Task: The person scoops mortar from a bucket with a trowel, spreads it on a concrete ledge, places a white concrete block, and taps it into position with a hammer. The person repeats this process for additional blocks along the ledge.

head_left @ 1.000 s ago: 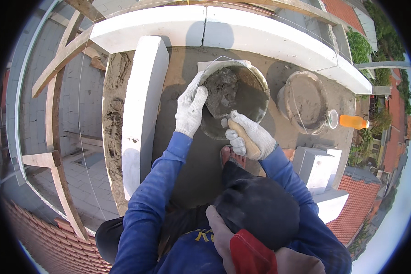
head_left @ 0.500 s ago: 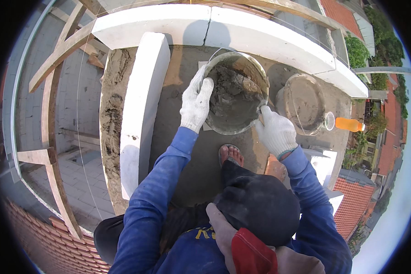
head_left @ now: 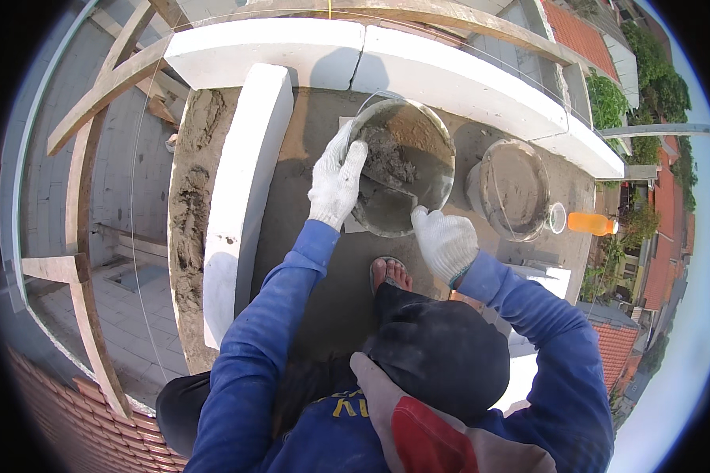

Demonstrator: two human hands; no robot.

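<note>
A round bucket [head_left: 443, 150] of grey mortar [head_left: 388, 156] stands tilted before me, its wire handle lying over the far rim. My left hand [head_left: 336, 180], in a white knit glove, is closed on the bucket's left rim. In a matching glove, my right hand [head_left: 447, 243] is closed at the near right rim round a trowel, whose handle is mostly hidden by the fingers. The flat trowel blade [head_left: 383, 206] lies inside the bucket, low against the near wall, with the mortar heaped beyond it.
A second bucket [head_left: 473, 189] of mortar stands right, beside a clear cup [head_left: 557, 217] and an orange bottle [head_left: 592, 224]. White blocks [head_left: 248, 189] border the left and far sides. Wet mortar [head_left: 189, 229] lines the left ledge; timber framing [head_left: 83, 189] lies beyond. My foot [head_left: 390, 273] is near the bucket.
My right hand has moved left and down with the trowel. The blade now shows inside the bucket, and the mortar is pushed toward the far left. My left hand keeps its hold.
</note>
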